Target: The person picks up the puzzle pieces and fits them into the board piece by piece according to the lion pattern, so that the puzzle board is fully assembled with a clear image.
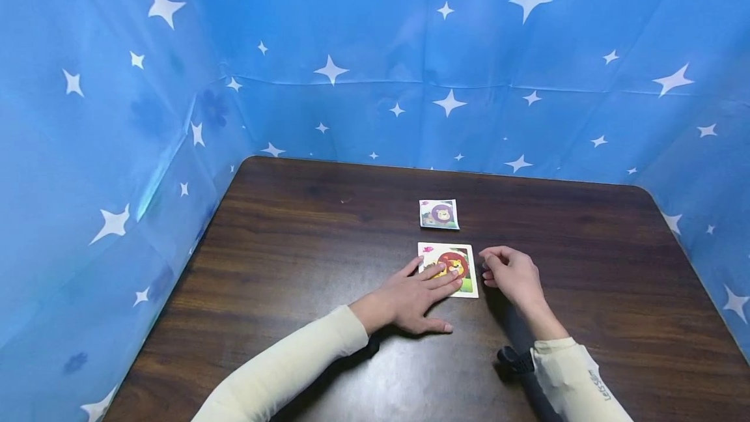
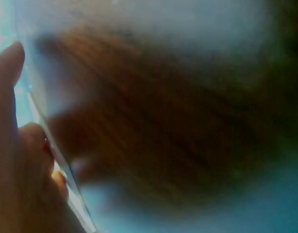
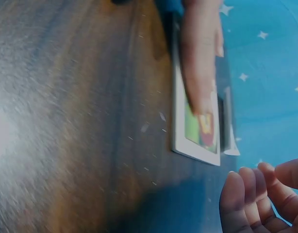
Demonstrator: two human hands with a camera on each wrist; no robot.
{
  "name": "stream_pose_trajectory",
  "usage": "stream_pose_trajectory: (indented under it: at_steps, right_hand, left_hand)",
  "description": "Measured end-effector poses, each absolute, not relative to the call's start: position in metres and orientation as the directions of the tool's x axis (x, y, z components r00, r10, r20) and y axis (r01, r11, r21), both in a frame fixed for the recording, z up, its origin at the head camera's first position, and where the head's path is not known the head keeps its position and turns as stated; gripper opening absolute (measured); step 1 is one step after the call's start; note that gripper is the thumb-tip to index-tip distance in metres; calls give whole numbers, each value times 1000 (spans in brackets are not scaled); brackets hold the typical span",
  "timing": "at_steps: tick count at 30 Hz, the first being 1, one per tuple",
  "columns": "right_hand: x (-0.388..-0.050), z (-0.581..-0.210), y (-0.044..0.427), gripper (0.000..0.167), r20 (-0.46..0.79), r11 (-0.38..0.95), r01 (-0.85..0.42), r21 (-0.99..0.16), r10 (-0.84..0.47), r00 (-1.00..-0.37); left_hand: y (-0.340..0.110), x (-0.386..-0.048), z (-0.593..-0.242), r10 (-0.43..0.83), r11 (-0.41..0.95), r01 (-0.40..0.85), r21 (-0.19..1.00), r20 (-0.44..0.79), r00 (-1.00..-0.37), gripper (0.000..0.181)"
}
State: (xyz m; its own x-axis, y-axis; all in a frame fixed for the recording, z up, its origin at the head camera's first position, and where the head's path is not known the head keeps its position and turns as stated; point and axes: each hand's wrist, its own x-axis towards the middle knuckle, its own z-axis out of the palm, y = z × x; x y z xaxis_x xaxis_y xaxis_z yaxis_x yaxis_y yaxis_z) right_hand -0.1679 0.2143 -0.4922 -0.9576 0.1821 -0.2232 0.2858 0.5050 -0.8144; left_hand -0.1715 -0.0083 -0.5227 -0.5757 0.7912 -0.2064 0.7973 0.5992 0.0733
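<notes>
A square lion picture board with a white border (image 1: 472,286) lies flat on the table. My left hand (image 1: 411,297) rests on it, fingers spread across the lion and thumb out on the bare wood. In the right wrist view, the left fingers (image 3: 200,63) cover much of the board (image 3: 192,149). My right hand (image 1: 515,277) hovers just right of the board, its fingers loosely bent and nothing seen between them. Behind the board lies a smaller card (image 1: 439,214) with a similar lion. The left wrist view is blurred; the left hand (image 2: 23,160) shows at its left edge.
The dark wooden table (image 1: 293,226) has rounded far corners. A blue curtain with white stars (image 1: 381,38) surrounds its back and sides. A black strap (image 1: 515,360) sits at the right wrist, over the pale sleeve.
</notes>
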Motion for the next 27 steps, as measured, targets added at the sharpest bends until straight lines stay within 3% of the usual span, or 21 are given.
stream_pose_trajectory:
  at_steps: [8, 21, 27]
  right_hand:
    - [-180, -478, 230, 34, -179, 502, 248, -829, 182, -967]
    - [-193, -465, 242, 33, -125, 586, 194, -787, 156, -980]
    - [-190, -468, 240, 29, 69, 754, 15, -656, 79, -994]
  left_hand:
    - [-7, -183, -527, 775, 627, 768, 133, -206, -598, 90]
    - [-13, -204, -527, 796, 605, 780, 161, -142, -588, 79]
    - [-20, -215, -517, 734, 673, 723, 156, -13, -680, 70]
